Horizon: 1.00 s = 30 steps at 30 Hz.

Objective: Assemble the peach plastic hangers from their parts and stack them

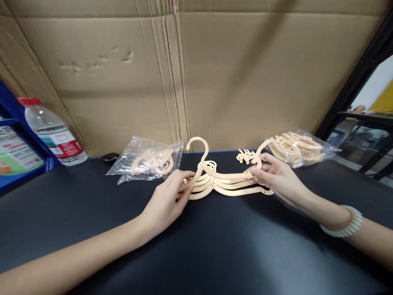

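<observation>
Near me the dark surface (196,254) lies open for my arms, while two bags (147,164) (299,148), a bottle (52,133) and the cardboard wall (196,73) block the far edge.

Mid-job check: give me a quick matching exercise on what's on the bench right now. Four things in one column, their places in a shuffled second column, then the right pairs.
Things:
1. water bottle
2. stack of hangers
3. bag with few hangers
4. full bag of hangers

Places:
A. held at both ends, by left hand and right hand
B. far right, behind the right hand
C. far left, beside the blue shelf
D. behind the left hand, near the cardboard

Pairs: 1-C, 2-A, 3-D, 4-B
</observation>
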Each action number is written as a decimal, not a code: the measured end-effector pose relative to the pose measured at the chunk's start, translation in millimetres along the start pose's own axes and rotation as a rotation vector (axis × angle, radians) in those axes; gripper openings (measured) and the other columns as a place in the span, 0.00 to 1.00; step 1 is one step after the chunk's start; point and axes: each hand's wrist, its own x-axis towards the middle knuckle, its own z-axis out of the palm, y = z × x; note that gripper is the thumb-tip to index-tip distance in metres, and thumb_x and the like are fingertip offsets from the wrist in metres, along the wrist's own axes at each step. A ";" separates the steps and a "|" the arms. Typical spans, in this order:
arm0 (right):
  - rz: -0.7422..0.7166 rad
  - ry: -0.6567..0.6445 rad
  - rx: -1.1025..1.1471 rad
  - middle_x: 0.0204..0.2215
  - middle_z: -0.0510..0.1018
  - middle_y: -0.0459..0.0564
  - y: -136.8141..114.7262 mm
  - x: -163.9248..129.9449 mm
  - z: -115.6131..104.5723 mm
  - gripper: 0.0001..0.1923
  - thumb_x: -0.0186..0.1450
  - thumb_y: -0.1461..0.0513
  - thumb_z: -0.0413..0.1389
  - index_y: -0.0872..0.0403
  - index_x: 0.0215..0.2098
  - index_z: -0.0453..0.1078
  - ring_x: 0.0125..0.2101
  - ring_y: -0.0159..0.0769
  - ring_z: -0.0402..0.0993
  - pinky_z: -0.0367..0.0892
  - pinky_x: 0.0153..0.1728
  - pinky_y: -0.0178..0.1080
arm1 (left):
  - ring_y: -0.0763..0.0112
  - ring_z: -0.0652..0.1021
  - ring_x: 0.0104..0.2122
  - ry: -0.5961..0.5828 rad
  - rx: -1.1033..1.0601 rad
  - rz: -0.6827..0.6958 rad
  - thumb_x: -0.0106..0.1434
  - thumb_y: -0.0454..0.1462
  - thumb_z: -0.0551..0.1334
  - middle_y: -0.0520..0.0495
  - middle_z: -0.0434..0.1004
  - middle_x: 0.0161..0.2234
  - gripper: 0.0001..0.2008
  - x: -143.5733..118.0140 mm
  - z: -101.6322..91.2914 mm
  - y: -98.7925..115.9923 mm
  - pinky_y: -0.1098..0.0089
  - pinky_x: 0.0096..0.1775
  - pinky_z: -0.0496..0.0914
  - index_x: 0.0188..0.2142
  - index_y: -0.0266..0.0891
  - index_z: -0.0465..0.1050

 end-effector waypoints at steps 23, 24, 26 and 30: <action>-0.264 0.245 0.011 0.23 0.66 0.48 -30.8 22.1 -56.8 0.12 0.62 0.58 0.55 0.47 0.20 0.67 0.24 0.38 0.59 0.53 0.24 0.42 | 0.60 0.73 0.40 -0.080 0.128 0.266 0.61 0.33 0.61 0.43 0.74 0.39 0.13 2.8 -7.6 12.6 0.60 0.41 0.69 0.47 0.37 0.65; -0.279 0.219 -0.047 0.23 0.66 0.48 -31.5 21.1 -56.3 0.12 0.62 0.57 0.56 0.47 0.21 0.67 0.24 0.38 0.59 0.53 0.24 0.41 | 0.60 0.74 0.39 -0.096 0.131 0.297 0.61 0.33 0.61 0.43 0.75 0.38 0.12 3.2 -8.1 14.4 0.60 0.40 0.68 0.45 0.37 0.66; -0.291 0.089 -0.232 0.23 0.68 0.47 -34.7 16.7 -52.7 0.11 0.62 0.56 0.58 0.47 0.23 0.68 0.25 0.37 0.62 0.56 0.25 0.40 | 0.62 0.74 0.35 -0.115 0.124 0.344 0.61 0.33 0.61 0.44 0.76 0.35 0.08 3.6 -8.5 16.6 0.62 0.38 0.68 0.41 0.37 0.67; -0.193 -0.570 -0.699 0.26 0.73 0.46 -43.2 -0.4 -36.9 0.11 0.56 0.53 0.65 0.51 0.30 0.73 0.27 0.34 0.67 0.62 0.28 0.37 | 0.64 0.73 0.29 -0.140 0.104 0.391 0.60 0.33 0.60 0.45 0.75 0.30 0.06 3.4 -8.8 17.2 0.64 0.32 0.66 0.38 0.38 0.67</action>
